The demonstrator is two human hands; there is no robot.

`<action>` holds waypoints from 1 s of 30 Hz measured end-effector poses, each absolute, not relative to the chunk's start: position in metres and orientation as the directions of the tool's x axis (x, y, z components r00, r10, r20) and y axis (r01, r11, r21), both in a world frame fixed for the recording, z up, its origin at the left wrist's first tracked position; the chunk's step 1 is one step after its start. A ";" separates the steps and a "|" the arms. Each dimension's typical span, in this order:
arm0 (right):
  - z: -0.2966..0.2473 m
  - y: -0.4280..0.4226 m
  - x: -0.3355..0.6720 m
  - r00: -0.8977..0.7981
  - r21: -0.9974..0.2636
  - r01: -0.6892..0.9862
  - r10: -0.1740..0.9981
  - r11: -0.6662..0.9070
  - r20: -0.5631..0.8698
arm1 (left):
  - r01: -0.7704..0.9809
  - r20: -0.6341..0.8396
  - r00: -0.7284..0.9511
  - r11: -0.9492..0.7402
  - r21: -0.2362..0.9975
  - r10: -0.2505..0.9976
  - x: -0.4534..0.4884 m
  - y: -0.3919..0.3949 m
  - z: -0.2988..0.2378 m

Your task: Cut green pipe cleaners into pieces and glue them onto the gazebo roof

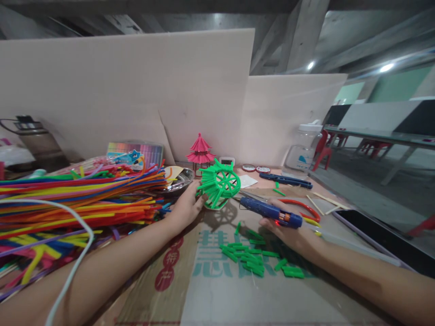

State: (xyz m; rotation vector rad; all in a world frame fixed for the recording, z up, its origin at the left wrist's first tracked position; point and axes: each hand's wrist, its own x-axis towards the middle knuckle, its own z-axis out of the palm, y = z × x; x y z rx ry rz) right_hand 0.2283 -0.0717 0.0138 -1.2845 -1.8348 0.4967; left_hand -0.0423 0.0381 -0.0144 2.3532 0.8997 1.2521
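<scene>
My left hand (186, 206) grips a green wheel-shaped model (219, 183) made of pipe-cleaner pieces, holding it upright at its left edge above the cardboard sheet (210, 290). My right hand (285, 228) is closed around a blue glue gun (270, 212), whose nozzle points left toward the model's lower right side. Several short green pipe-cleaner pieces (258, 260) lie scattered on the cardboard between my two arms.
A big pile of coloured pipe cleaners (78, 199) fills the left side, with a white cable (73, 267) across it. Behind stand a marker box (136, 154), a metal bowl (180, 181), a pink pagoda model (200, 151) and a plastic jug (302, 149). Red-handled scissors (302, 208) and a dark tablet (384, 235) lie right.
</scene>
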 end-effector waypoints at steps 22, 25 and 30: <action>0.009 -0.070 0.232 -0.090 -0.712 0.522 0.860 0.470 0.502 | 0.412 0.637 0.417 -0.760 0.504 0.648 -0.041 0.036 -0.011; 0.011 -0.072 0.230 -0.076 -0.737 0.513 0.878 0.440 0.472 | 0.411 0.638 0.414 -0.759 0.506 0.650 -0.041 0.035 -0.011; 0.014 -0.074 0.227 -0.043 -0.807 0.469 0.921 0.360 0.386 | 0.403 0.628 0.422 -0.756 0.516 0.654 -0.041 0.034 -0.010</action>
